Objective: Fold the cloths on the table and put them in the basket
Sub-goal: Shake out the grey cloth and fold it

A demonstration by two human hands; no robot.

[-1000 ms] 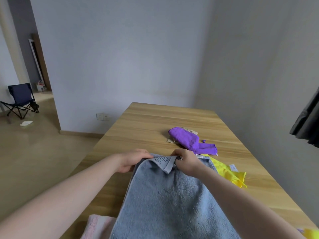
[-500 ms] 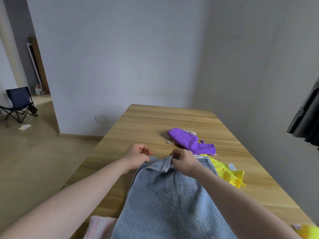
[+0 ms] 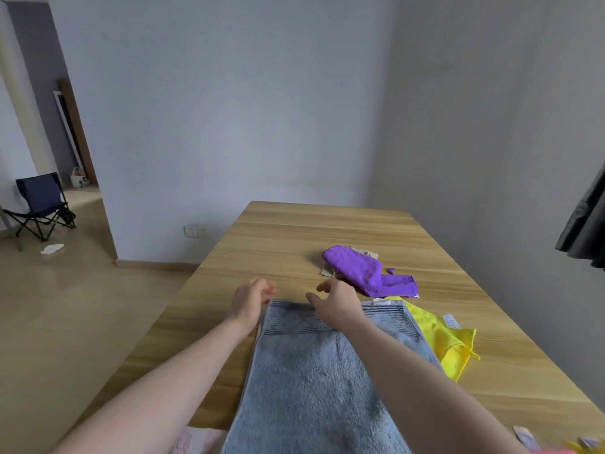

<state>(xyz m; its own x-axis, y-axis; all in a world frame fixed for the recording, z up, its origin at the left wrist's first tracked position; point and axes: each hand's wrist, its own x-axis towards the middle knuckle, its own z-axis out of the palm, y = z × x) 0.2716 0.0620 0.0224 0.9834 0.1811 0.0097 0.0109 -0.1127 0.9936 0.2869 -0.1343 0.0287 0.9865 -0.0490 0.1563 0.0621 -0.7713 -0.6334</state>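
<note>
Long rectangular table of pale wood-grain laminate, set lengthwise away from the camera into the corner of grey-white walls.

Grey-blue terry towel with a woven striped border band: flat on the near half of the table, long axis running away from the camera, striped end farthest, near end off the bottom of the frame.

Left hand: at the far left corner of the towel, fingers loosely curled, touching or just above the corner; whether anything is pinched cannot be told.

Right hand: over the middle of the towel's far edge, fingers relaxed and slightly bent, reaching past the edge, holding nothing visible.

Crumpled purple microfibre cloth: beyond the right hand, partly on a small beige cloth, of which only the edges show.

Bright yellow cloth with a white care label: just right of the towel, its left part tucked under the towel's edge.

Pale pink fabric: bottom edge of frame, left of the towel, only a sliver visible.

Yellow and pale items at the bottom right corner: too cut off to identify.

Basket: not in view.

Dark blue folding camp chair: far left, on the tan floor, near a white scrap on the floor.

White wall socket plate: low on the wall, left of the table.

Dark grey curtain: right edge of frame.
</note>
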